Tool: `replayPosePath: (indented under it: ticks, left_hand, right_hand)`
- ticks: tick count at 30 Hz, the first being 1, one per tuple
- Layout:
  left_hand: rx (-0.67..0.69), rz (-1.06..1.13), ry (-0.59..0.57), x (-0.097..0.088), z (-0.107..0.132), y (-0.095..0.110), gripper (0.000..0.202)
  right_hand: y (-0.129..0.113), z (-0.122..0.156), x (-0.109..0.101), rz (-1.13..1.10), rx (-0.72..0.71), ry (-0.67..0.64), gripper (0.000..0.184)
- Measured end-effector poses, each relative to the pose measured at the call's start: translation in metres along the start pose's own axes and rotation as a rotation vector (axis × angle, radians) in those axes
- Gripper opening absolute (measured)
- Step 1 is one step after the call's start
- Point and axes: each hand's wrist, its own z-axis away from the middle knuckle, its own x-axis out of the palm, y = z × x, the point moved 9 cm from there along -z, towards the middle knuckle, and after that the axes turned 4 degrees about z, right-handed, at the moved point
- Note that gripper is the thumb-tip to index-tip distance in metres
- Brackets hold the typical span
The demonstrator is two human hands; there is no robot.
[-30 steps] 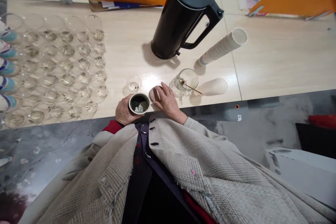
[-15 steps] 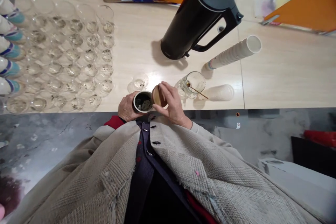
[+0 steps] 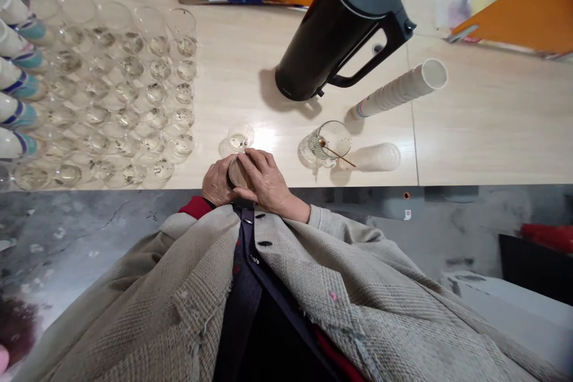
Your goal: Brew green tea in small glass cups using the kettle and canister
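One long pale wood table (image 3: 242,71) spans scene. Far centre: black thermal jug (image 3: 333,42). Left: many rows of clear glasses (image 3: 116,95), dark specks inside. Right of jug: stack of paper cups (image 3: 400,95) lying on side. Near right: ribbed glass (image 3: 332,140), thin gold spoon (image 3: 338,153) resting in it. Small glass (image 3: 239,140) just beyond hands. Round container with brown lid (image 3: 237,172) held above near table edge, between hands: left hand (image 3: 217,183) fingers curled around side; right hand (image 3: 267,176) fingers together, clamped over lid.
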Motion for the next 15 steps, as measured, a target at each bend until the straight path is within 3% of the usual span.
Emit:
replayPosePath:
  ticks: [7,11,15]
  left_hand:
    - [0.023,-0.002,0.026,-0.002,0.001,0.000,0.092]
    - [0.079,0.016,0.104,-0.008,0.000,0.003,0.089]
    - [0.071,0.046,0.095,-0.007,-0.001,0.000,0.092]
  right_hand:
    - [-0.005,-0.002,0.008,0.110,0.022,-0.023,0.093]
    - [-0.005,-0.006,0.015,0.122,0.013,-0.070,0.100]
    - [-0.002,-0.010,0.016,0.089,0.017,-0.085,0.101]
